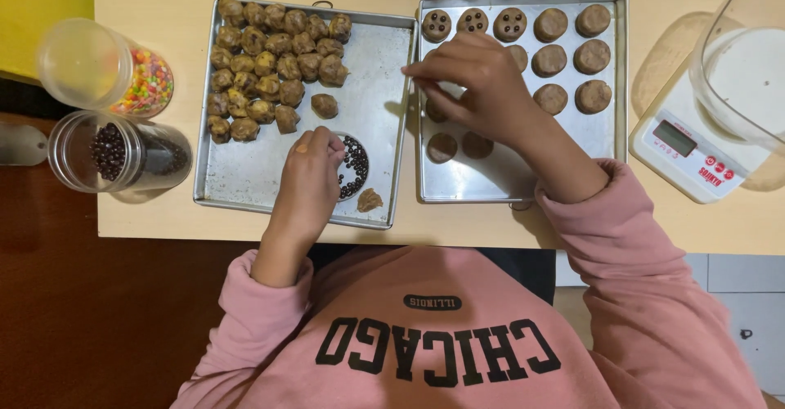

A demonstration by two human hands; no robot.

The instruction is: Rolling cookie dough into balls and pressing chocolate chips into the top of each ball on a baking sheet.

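While the left hand (311,168) pinches chocolate beads (353,165), the right hand (478,78) pinches over flattened cookies (564,57).

Left hand (315,164): extended forward from a pink sleeve pushed back above the wrist, forearm bare; palm faced down, fingers curled together and pinched at the tips.

Right hand (478,82): reached forward and inward across the body, forearm bare from a pink cuff; knuckles upward, fingers bent, thumb and forefinger drawn to a point toward the left.

Both hands lay near each other, apart, not touching.
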